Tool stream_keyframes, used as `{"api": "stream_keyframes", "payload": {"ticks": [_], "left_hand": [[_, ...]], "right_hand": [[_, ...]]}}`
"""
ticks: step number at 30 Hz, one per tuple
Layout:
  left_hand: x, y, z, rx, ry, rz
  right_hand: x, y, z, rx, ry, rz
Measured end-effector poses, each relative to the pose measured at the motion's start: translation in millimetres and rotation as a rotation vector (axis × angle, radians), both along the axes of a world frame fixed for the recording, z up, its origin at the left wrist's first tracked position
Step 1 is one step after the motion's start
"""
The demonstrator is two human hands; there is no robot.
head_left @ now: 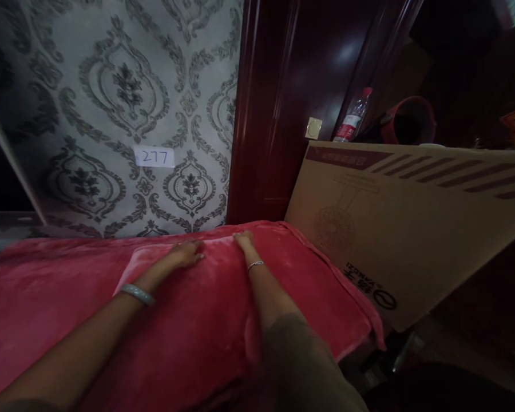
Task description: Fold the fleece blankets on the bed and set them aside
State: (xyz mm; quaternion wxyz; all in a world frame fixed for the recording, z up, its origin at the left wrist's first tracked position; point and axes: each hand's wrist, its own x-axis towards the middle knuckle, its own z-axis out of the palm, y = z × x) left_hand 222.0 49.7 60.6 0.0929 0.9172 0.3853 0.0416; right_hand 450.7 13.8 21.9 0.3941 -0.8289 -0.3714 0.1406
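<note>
Red plush piece of cloth (193,320), with a straight, paler far edge, lies over a wider red plush cover (309,297) in front of the grey patterned wall (189,143); whether it is a separate piece or a folded layer I cannot tell. The left hand (187,255) rests near its far edge, thumb apart from the fingers, so that grip looks loose and unclosed; the right hand (244,240) is at the same edge, farther along, and I cannot tell whether its fingertips pinch the fabric or only press on it. By its look, the cloth should be soft, limp and light to moderate in weight, not fragile, with a short pile that may drag against the cover beneath rather than slide freely. The far corners seem the best holds, thumb below and fingers above; a pinch in the middle would probably bunch it. The brown cardboard box (395,223) limits room on the right.
</note>
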Motion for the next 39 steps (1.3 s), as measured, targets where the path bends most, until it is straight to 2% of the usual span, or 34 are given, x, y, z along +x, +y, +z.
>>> {"api": "stream_keyframes", "payload": {"ticks": [4,9,12,17,22,28,31,35,37,39], "left_hand": [[2.3,18.3,-15.0,0.063,0.052,0.117],[-10.0,21.2,-56.9,0.178,0.027,0.181],[-14.4,25.6,-74.4,0.246,-0.013,0.174],[-17.0,41.9,-79.3,0.188,-0.069,0.172],[-26.0,51.6,-74.7,0.164,-0.091,0.244],[-37.3,47.7,-64.3,0.156,-0.083,0.383],[-41.1,45.1,-55.0,0.105,-0.077,0.407],[-43.1,43.2,-36.6,0.025,-0.082,0.431],[-41.2,38.7,-27.3,0.009,-0.088,0.425],[-37.2,28.8,-22.2,0.02,-0.094,0.371]], "right_hand": [[0.1,9.2,-8.6,0.002,-0.025,-0.059],[11.3,4.7,-48.5,0.069,-0.061,-0.09],[23.4,10.5,-67.8,0.094,-0.068,-0.083],[36.9,26.0,-85.4,0.112,-0.084,-0.076],[40.1,27.2,-90.6,0.117,-0.089,-0.073],[27.6,14.9,-76.7,0.083,-0.115,-0.063],[20.8,2.2,-55.3,0.001,-0.136,-0.043],[2.5,-21.8,-16.7,-0.102,-0.195,-0.014],[-18.8,-34.7,-1.5,-0.113,-0.27,0.056],[-48.2,-46.7,5.7,-0.112,-0.392,0.22]]}}
